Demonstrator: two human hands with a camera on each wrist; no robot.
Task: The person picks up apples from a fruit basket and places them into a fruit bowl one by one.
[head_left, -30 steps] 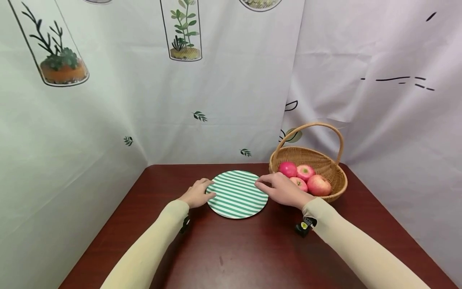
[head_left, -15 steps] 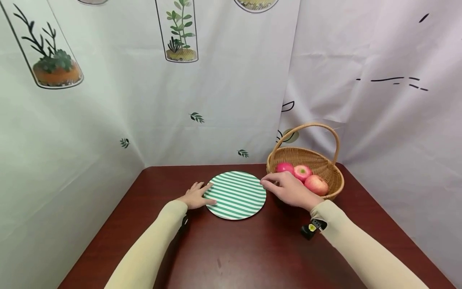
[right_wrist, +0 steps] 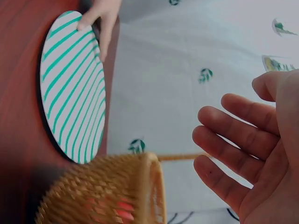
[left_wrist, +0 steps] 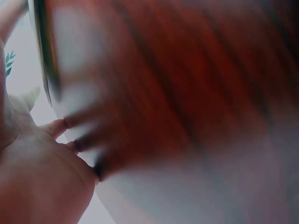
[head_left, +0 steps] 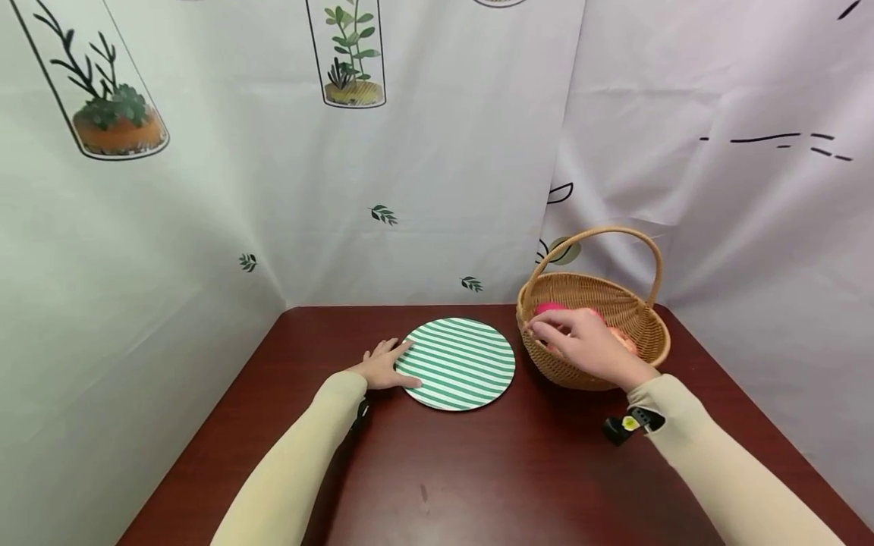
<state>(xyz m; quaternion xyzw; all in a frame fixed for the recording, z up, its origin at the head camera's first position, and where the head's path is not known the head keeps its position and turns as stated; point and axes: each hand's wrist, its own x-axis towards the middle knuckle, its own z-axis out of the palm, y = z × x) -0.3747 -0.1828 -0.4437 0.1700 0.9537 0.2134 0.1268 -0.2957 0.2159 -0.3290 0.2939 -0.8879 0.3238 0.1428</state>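
A round board [head_left: 457,364] with green and white stripes lies flat near the back of the dark red table. My left hand [head_left: 382,369] is at its left edge, fingers spread; thumb and forefinger reach over the rim, the others toward the tabletop. In the left wrist view the left palm [left_wrist: 42,172] shows beside the blurred wood. Over the near-left side of the wicker basket [head_left: 570,373] is my right hand [head_left: 590,345]. Its loosely bent fingers [right_wrist: 233,128] hold nothing in the right wrist view. Behind that hand, apples [head_left: 624,341] in the basket are partly hidden.
The basket's tall arched handle [head_left: 617,230] rises at the back right, close to the hanging cloth [head_left: 437,174] with printed plants. Cloth also borders the table on both sides. The dark red tabletop [head_left: 471,470] extends toward me.
My right hand has moved right, from beside the striped board to over the basket, hiding more of the apples. The left hand's fingers have spread at the board's edge. The head view shifts slightly.
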